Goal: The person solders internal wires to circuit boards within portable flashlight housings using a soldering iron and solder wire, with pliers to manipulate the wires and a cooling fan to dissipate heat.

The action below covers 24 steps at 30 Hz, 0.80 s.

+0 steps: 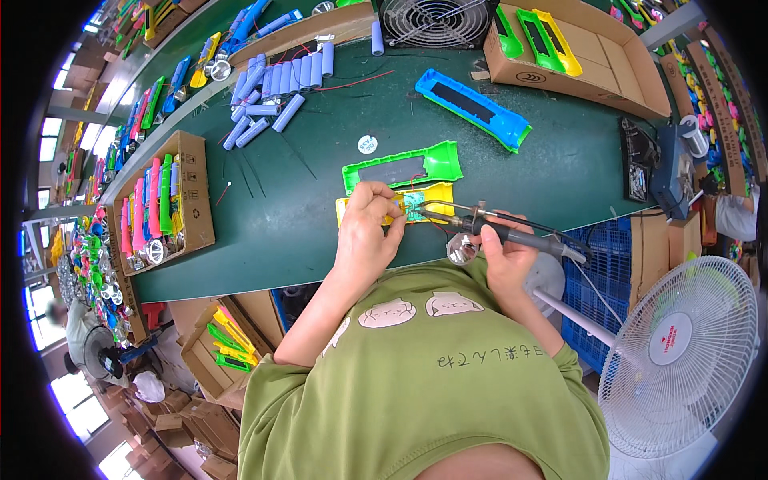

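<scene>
My right hand (508,260) is wrapped round the handle of a soldering iron (512,234). Its tip reaches left to a small green circuit board (414,203) lying in a yellow plastic flashlight shell (440,192). My left hand (370,228) rests over the left part of that shell, its fingers pinched close beside the board; what they hold is too small to make out. A shiny round reflector (462,249) sits by the table's near edge, below the iron. Just beyond the yellow shell lies a green shell (445,160) with a dark strip inside.
Farther back are a blue shell (472,110), a white disc (367,145) and a heap of purple battery cells (288,78). Cardboard boxes stand at left (194,188) and far right (632,88). A black fan (436,22) is at the back; a white fan (680,356) stands at right.
</scene>
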Motion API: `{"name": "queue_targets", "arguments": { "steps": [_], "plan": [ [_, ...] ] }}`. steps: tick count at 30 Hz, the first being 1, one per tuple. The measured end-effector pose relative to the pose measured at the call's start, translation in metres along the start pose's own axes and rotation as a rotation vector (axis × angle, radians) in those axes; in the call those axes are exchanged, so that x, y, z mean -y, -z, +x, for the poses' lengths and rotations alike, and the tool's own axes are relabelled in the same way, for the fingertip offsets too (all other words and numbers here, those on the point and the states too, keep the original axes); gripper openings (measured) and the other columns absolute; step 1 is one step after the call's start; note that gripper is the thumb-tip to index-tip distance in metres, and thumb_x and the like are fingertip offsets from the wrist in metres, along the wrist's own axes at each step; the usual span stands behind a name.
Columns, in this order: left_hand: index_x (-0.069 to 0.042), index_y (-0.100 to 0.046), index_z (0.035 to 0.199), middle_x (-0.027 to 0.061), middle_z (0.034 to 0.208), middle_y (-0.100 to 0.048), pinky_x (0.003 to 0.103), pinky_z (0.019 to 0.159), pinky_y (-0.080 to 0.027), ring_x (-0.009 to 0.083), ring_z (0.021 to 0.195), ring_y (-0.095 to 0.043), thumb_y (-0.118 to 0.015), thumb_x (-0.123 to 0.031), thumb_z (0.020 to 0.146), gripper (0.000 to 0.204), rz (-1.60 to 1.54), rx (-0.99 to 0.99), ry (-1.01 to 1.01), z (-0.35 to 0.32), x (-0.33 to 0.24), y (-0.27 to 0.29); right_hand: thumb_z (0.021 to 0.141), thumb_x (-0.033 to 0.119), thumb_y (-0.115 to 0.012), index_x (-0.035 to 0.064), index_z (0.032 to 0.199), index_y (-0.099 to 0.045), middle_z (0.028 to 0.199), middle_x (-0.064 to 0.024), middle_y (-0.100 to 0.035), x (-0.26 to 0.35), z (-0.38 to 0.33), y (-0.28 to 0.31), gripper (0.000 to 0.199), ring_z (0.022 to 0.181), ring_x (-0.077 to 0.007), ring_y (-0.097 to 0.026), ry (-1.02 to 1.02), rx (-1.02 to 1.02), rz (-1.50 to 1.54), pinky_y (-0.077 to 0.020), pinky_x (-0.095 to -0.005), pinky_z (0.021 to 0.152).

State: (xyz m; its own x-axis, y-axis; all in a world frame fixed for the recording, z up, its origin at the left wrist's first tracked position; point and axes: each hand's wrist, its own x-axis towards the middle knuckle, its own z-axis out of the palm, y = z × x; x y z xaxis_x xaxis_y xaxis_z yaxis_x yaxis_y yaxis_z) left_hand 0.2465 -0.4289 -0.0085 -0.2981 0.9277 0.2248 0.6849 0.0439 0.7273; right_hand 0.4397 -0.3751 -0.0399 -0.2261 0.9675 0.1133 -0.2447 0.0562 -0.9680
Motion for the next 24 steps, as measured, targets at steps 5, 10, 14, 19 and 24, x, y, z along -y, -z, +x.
{"name": "queue_targets", "arguments": {
  "steps": [5,10,14,19,24],
  "plan": [
    [-0.001,-0.057,0.073,0.0091,0.095,-0.053,0.029,0.065,-0.048,0.021,0.078,-0.055,-0.067,0.003,0.066,0.013,0.007,-0.003,0.003,0.0,-0.001,0.0,0.078,-0.003,-0.062,-0.0049,0.096,-0.054,0.103,-0.0104,-0.048,0.008,0.003,0.004,0.019,0.076,-0.0195,-0.061,-0.078,-0.053,0.056,-0.0551,-0.0285,0.065],
    [-0.001,-0.057,0.072,0.009,0.094,-0.053,0.029,0.066,-0.048,0.0213,0.078,-0.055,-0.067,0.003,0.065,0.013,0.01,-0.014,0.007,0.0,-0.003,0.0,0.078,-0.002,-0.062,-0.005,0.097,-0.055,0.104,-0.0112,-0.047,0.009,0.0,0.006,0.021,0.077,-0.0201,-0.061,-0.059,-0.036,0.058,-0.0549,-0.029,0.065],
    [-0.001,-0.057,0.072,0.009,0.094,-0.053,0.029,0.065,-0.048,0.0218,0.079,-0.054,-0.067,0.003,0.065,0.013,0.024,-0.022,0.01,0.001,-0.004,0.0,0.078,-0.001,-0.062,-0.0051,0.098,-0.055,0.105,-0.0113,-0.047,0.009,-0.001,0.008,0.022,0.077,-0.02,-0.061,-0.081,-0.028,0.059,-0.0547,-0.0298,0.065],
    [-0.001,-0.057,0.074,0.0087,0.093,-0.052,0.029,0.066,-0.049,0.0218,0.08,-0.054,-0.067,0.005,0.065,0.015,0.029,-0.026,0.026,-0.001,-0.006,-0.002,0.078,-0.001,-0.062,-0.0048,0.098,-0.055,0.105,-0.0114,-0.046,0.007,-0.002,0.009,0.022,0.077,-0.0204,-0.061,-0.079,-0.018,0.047,-0.0543,-0.0298,0.065],
    [0.003,-0.059,0.102,0.0126,0.102,-0.058,0.031,0.072,-0.049,0.0207,0.084,-0.059,-0.054,-0.006,0.086,0.018,-0.862,-0.152,0.577,-0.052,-0.003,0.0,0.078,-0.001,-0.062,-0.0047,0.098,-0.055,0.107,-0.0115,-0.046,0.006,-0.003,0.011,0.022,0.077,-0.0207,-0.062,-0.073,-0.03,0.047,-0.0536,-0.0287,0.067]
  ]
}}
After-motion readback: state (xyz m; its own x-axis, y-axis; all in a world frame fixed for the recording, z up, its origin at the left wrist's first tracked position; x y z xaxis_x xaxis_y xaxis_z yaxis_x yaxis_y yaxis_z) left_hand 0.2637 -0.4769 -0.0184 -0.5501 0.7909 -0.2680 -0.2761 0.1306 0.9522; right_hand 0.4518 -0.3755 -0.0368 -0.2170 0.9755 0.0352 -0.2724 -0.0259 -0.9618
